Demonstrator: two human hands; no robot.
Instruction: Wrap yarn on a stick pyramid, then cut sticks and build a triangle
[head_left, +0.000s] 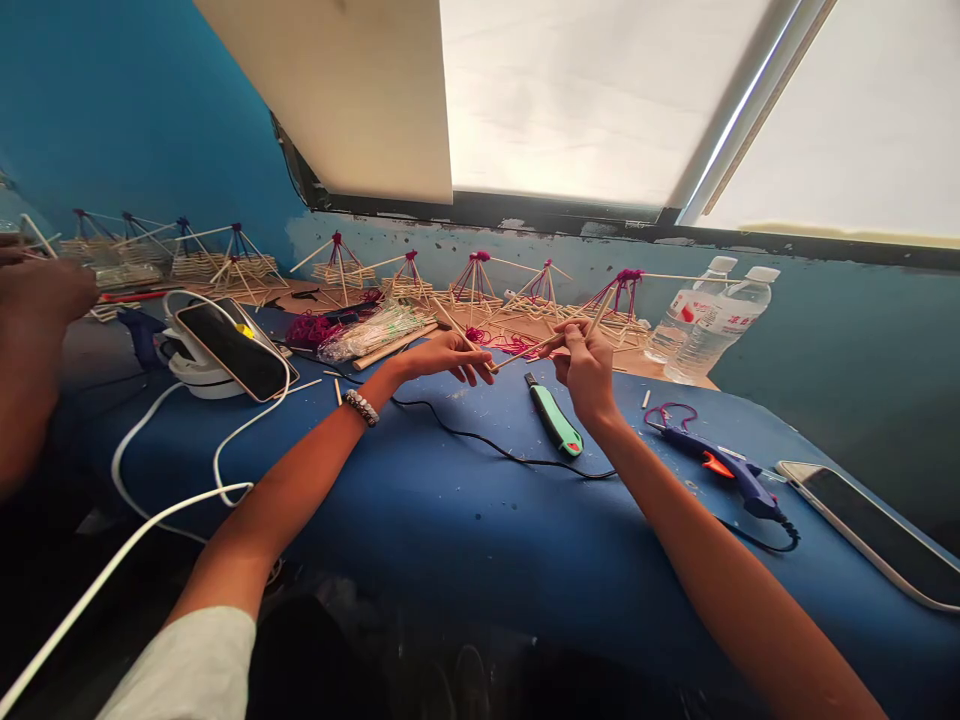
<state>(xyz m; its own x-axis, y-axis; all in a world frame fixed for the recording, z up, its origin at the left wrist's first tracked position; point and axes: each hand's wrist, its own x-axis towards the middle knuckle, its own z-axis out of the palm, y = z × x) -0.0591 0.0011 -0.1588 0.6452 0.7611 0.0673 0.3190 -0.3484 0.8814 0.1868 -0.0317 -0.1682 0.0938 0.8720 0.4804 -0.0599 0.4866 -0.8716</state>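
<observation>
Okay so the fingers (576, 345) of the right hand (589, 372) are pinched tight together on a couple of thin wooden sticks (541, 345), and that pinch looks like the weak spot, since sticks this skinny can roll or pop out if the grip slackens. The left hand (446, 358) is out in front with its fingers curled, right up by the far end of a stick, but I can't tell if they're clamped on it or just touching. Both hands are over a blue-covered table (450, 520), with a green utility knife (553, 415) just below the sticks, so a slip could send knuckles into it if the blade's out, which I can't see. A black cord (480, 443) trails between the wrists, easy to snag, and a blue glue gun (739, 485) sits off to the right. Further back, stick-and-yarn frames (472, 290) stand close to the long stick ends, so one careless swing could knock them, and the water bottles (694, 325) beside them too.
</observation>
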